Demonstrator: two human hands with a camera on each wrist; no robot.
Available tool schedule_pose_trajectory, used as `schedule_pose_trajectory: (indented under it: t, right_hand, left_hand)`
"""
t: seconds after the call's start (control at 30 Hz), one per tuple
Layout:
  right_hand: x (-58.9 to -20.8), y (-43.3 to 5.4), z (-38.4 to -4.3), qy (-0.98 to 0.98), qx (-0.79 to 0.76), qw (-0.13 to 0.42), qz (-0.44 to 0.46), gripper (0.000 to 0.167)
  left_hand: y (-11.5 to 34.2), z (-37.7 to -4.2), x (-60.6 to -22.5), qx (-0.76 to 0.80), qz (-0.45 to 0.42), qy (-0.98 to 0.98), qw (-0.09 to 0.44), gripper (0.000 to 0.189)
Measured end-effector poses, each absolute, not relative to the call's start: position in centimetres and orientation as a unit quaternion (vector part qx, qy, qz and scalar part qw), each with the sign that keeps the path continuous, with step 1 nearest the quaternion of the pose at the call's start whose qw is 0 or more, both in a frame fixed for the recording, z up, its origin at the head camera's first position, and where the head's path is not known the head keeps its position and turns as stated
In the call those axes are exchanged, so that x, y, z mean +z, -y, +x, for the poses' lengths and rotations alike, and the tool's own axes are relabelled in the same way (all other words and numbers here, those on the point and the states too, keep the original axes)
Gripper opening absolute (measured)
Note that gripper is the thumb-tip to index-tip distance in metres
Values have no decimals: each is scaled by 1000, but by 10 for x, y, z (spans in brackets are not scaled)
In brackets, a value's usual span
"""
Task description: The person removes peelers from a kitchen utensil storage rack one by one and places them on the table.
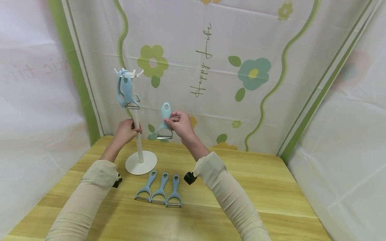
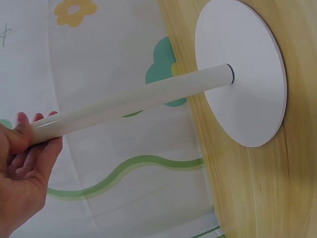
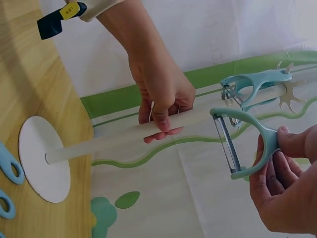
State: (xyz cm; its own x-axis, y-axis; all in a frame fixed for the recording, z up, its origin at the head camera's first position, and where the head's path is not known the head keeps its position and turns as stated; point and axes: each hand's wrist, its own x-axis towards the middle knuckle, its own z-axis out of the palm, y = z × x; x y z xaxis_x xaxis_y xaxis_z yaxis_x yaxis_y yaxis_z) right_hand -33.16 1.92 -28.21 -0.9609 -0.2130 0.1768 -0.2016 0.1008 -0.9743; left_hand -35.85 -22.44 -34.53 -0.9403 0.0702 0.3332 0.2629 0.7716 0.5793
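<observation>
My left hand [image 1: 126,131] grips the white pole of a hook stand [image 1: 138,144] about halfway up, fingers and thumb wrapped round it in the left wrist view. Between the thumb and fingers of my right hand [image 1: 182,125] is a light blue vegetable peeler [image 1: 165,115], held in the air right of the stand, blade end down and handle hole up. Blue peelers [image 1: 128,89] hang from the hooks [image 1: 134,73] at the top left of the stand. In the right wrist view the held peeler [image 3: 267,141] overlaps the upper pole.
Three blue peelers [image 1: 163,187] lie in a row on the wooden table [image 1: 241,194], in front of the stand's round white base [image 1: 147,164]. A white curtain with flowers and green lines [image 1: 220,110] hangs behind the table and along both sides.
</observation>
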Motion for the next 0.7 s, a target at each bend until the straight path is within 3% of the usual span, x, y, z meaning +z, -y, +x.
schedule_pose_trajectory:
  t: [0.7]
  right_hand:
    - [-322,-44,-318,-733,-670,31,-111,22]
  left_hand:
    - [224,-357,-346,-338,-82,926,147,8]
